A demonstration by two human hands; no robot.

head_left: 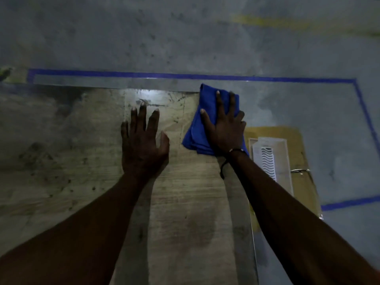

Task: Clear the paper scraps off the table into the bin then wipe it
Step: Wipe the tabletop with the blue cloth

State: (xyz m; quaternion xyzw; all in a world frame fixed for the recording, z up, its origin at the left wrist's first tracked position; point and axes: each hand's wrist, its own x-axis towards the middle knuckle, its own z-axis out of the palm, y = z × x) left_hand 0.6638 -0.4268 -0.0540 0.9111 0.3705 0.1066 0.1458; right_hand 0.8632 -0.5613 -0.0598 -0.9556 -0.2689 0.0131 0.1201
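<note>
Both hands flat, fingers straight: right hand (223,128) on blue cloth (197,132), left hand (141,145) on table (61,140).

Dim grey concrete floor (185,38) fills the upper frame, outlined by blue tape (144,75); a faint yellow line (287,22) crosses upper right; flattened cardboard (298,140) lies at right.

Counter (181,202): wood-grain top, worn and stained, with a glossy patch of glare at the far edge. Cloth (202,120): soft blue fabric, matt, folded in layers. Floor (185,38): smooth grey concrete, scuffed, edged with blue tape (144,74). Box (298,161): brown cardboard, matt.
</note>
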